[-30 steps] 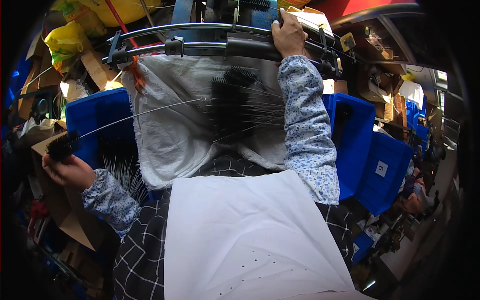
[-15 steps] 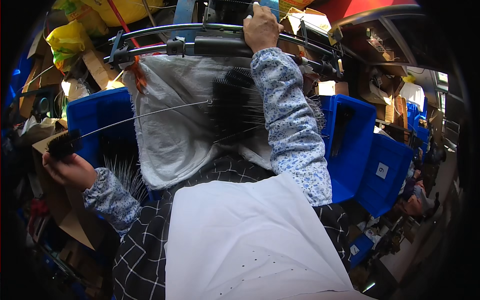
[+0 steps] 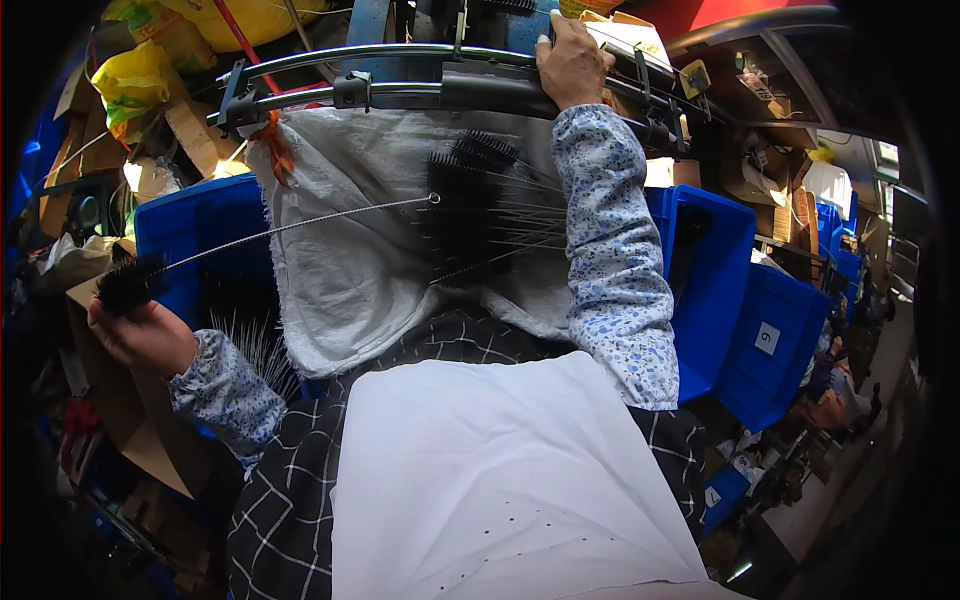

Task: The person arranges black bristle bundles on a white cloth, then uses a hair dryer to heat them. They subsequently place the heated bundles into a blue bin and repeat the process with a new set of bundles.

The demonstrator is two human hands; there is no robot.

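My left hand (image 3: 150,335) is closed on the black bristle head of a wire brush (image 3: 130,284) at the left. The brush's thin twisted-wire stem (image 3: 300,226) stretches to the right and ends in a small loop over the white woven cloth. At the top, my right hand (image 3: 574,60) is curled over the sliding carriage (image 3: 500,88) of a frame with two metal rails (image 3: 400,52); the grip's underside is hidden. Below it, a bundle of similar black brushes (image 3: 465,205) lies on the white cloth (image 3: 340,170), their wire stems pointing right under my right sleeve.
Blue bins stand on the left (image 3: 190,225) and right (image 3: 710,280), the left one with bristly wire brushes (image 3: 250,355) in it. An open cardboard box (image 3: 140,420) sits below my left hand. Yellow bags (image 3: 140,85) and cardboard pile up at the far left.
My right hand has moved right along the rails, and the dark carriage has shifted right with it. My left hand stays nearly still; the looped stem end is slightly farther right.
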